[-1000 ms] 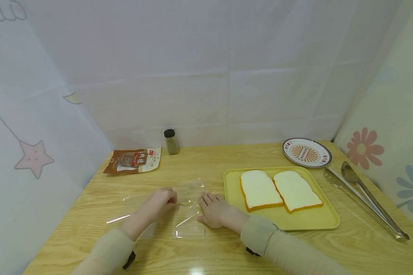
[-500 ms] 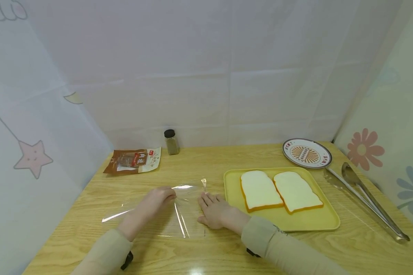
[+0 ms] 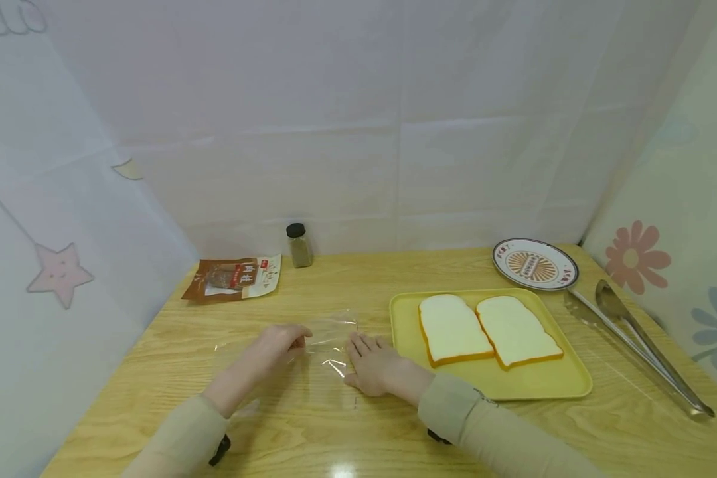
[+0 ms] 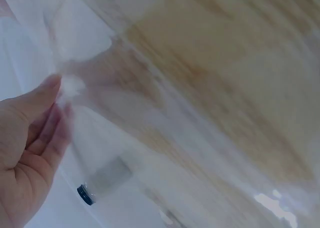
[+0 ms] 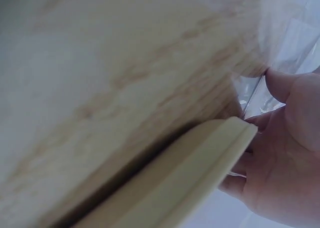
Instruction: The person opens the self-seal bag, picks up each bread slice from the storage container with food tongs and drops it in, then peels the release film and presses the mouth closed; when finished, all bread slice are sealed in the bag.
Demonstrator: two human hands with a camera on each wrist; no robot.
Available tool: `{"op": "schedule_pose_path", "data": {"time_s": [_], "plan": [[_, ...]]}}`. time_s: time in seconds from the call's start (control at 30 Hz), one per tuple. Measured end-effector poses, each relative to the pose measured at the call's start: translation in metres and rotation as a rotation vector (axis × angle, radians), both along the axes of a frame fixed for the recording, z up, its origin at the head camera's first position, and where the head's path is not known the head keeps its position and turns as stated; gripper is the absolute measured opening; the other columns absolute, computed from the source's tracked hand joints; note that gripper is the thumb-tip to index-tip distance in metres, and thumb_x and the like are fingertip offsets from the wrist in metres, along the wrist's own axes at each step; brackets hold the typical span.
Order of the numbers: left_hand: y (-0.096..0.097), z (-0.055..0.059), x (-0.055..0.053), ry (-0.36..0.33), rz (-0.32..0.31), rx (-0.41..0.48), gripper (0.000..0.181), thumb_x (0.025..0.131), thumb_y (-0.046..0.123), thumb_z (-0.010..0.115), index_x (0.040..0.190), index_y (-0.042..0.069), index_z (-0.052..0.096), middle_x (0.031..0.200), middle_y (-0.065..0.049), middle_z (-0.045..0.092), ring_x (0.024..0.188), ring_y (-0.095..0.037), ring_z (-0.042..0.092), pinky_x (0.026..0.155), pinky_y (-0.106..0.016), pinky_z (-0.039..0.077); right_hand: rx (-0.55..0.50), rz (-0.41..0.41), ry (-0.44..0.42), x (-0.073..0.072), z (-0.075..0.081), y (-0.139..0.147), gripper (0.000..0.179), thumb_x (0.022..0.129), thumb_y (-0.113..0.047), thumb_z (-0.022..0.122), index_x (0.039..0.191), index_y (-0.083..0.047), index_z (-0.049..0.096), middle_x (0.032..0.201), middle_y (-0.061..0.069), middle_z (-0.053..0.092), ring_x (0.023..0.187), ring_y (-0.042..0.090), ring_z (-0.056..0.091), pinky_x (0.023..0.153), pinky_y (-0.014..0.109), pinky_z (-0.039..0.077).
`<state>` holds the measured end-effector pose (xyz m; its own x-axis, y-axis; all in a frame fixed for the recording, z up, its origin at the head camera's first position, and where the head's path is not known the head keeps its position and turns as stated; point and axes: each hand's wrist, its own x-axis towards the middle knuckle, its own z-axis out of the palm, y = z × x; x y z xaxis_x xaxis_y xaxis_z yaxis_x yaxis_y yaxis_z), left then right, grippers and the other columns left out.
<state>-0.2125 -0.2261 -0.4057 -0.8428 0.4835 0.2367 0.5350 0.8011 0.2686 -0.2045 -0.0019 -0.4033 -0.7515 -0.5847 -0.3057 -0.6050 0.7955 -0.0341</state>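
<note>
Wooden table [image 3: 358, 285]; left grip [image 3: 277, 346] pinches clear film [image 3: 325, 382], pinch plain only in left wrist view; right grip [image 3: 373, 366] spread.

This is a small kitchen-like food-preparation spot; whether it is in a home cannot be told. A wood-grain tabletop [image 3: 430, 438] carries two white, orange-edged bread slices [image 3: 456, 330] on a rectangular yellow tray [image 3: 532, 386], long silver metal tongs [image 3: 613, 304], a round printed white plate [image 3: 532, 264], a clear black-capped jar [image 3: 301, 251], a brown-and-white food packet [image 3: 233, 279] and a clear plastic sheet [image 3: 333, 366]. Pale, creased hangings [image 3: 311, 166] enclose it.
</note>
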Motion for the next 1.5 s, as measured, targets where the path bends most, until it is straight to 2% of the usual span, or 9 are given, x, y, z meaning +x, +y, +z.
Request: {"op": "schedule_pose_path", "data": {"time_s": [0.13, 0.2, 0.43, 0.63, 0.77, 0.93, 1.13, 1.3, 1.5], "plan": [[0.003, 0.000, -0.001, -0.123, 0.007, -0.012, 0.024, 0.078, 0.003, 0.074, 0.100, -0.002, 0.065, 0.083, -0.004, 0.065, 0.075, -0.014, 0.061, 0.065, -0.023, 0.053, -0.010, -0.005, -0.011, -0.001, 0.000, 0.001, 0.067, 0.098, -0.049, 0.038, 0.151, -0.011, 0.020, 0.159, 0.006, 0.012, 0.147, 0.022, 0.012, 0.120, 0.042, 0.018], [0.005, -0.002, -0.002, -0.134, 0.005, -0.023, 0.023, 0.077, 0.007, 0.075, 0.097, 0.000, 0.066, 0.084, -0.005, 0.065, 0.075, -0.015, 0.061, 0.065, -0.023, 0.054, -0.016, -0.002, -0.010, -0.001, -0.001, 0.002, 0.067, 0.098, -0.049, 0.038, 0.151, -0.011, 0.020, 0.159, 0.006, 0.013, 0.147, 0.022, 0.013, 0.120, 0.043, 0.019], [0.002, -0.004, -0.003, -0.137, -0.049, -0.103, 0.056, 0.073, 0.031, 0.079, 0.115, -0.001, 0.062, 0.113, -0.016, 0.062, 0.097, -0.029, 0.061, 0.084, -0.041, 0.054, -0.020, 0.007, -0.018, -0.001, 0.000, 0.003, 0.067, 0.098, -0.049, 0.038, 0.151, -0.012, 0.020, 0.159, 0.006, 0.013, 0.147, 0.021, 0.013, 0.120, 0.043, 0.018], [-0.001, 0.002, -0.008, -0.183, -0.074, -0.063, 0.022, 0.077, 0.014, 0.076, 0.095, 0.002, 0.070, 0.089, -0.007, 0.070, 0.079, -0.018, 0.066, 0.072, -0.029, 0.057, -0.025, 0.017, 0.002, -0.002, 0.002, 0.003, 0.067, 0.098, -0.049, 0.039, 0.150, -0.010, 0.022, 0.159, 0.007, 0.014, 0.147, 0.022, 0.015, 0.120, 0.044, 0.019], [0.002, 0.003, -0.009, -0.131, -0.073, -0.106, 0.003, 0.080, 0.010, 0.072, 0.080, 0.008, 0.072, 0.080, -0.002, 0.071, 0.070, -0.009, 0.063, 0.064, -0.022, 0.054, -0.029, 0.014, -0.004, -0.001, 0.003, 0.004, 0.067, 0.098, -0.048, 0.039, 0.151, -0.010, 0.021, 0.159, 0.007, 0.013, 0.147, 0.022, 0.014, 0.120, 0.045, 0.019], [0.007, -0.004, -0.009, -0.018, -0.046, -0.160, 0.013, 0.080, 0.007, 0.072, 0.068, 0.009, 0.067, 0.068, 0.000, 0.066, 0.057, -0.003, 0.050, 0.052, -0.016, 0.045, -0.046, 0.002, -0.017, 0.001, 0.004, 0.004, 0.066, 0.098, -0.047, 0.040, 0.150, -0.010, 0.022, 0.159, 0.008, 0.014, 0.147, 0.023, 0.014, 0.120, 0.044, 0.018], [0.006, -0.013, -0.004, 0.034, -0.070, -0.065, 0.022, 0.085, -0.001, 0.064, 0.069, 0.009, 0.053, 0.060, 0.003, 0.053, 0.054, -0.002, 0.039, 0.048, -0.014, 0.036, -0.045, 0.011, -0.011, 0.000, -0.002, 0.003, 0.066, 0.098, -0.046, 0.041, 0.150, -0.008, 0.023, 0.158, 0.010, 0.017, 0.146, 0.025, 0.017, 0.119, 0.046, 0.020], [0.006, -0.010, -0.003, 0.033, -0.070, 0.010, 0.009, 0.082, -0.006, 0.066, 0.080, 0.002, 0.061, 0.072, -0.007, 0.066, 0.061, -0.008, 0.055, 0.053, -0.017, 0.047, -0.034, 0.004, -0.006, 0.001, 0.000, 0.002, 0.066, 0.098, -0.047, 0.040, 0.150, -0.009, 0.022, 0.158, 0.008, 0.015, 0.146, 0.023, 0.015, 0.120, 0.045, 0.019], [0.011, -0.003, -0.006, -0.001, -0.032, -0.012, 0.014, 0.078, -0.010, 0.067, 0.090, -0.003, 0.071, 0.083, -0.012, 0.071, 0.070, -0.015, 0.064, 0.059, -0.020, 0.053, -0.021, 0.003, 0.007, 0.000, 0.000, 0.001, 0.068, 0.098, -0.049, 0.040, 0.150, -0.010, 0.023, 0.158, 0.008, 0.016, 0.146, 0.023, 0.016, 0.119, 0.044, 0.021]]}}
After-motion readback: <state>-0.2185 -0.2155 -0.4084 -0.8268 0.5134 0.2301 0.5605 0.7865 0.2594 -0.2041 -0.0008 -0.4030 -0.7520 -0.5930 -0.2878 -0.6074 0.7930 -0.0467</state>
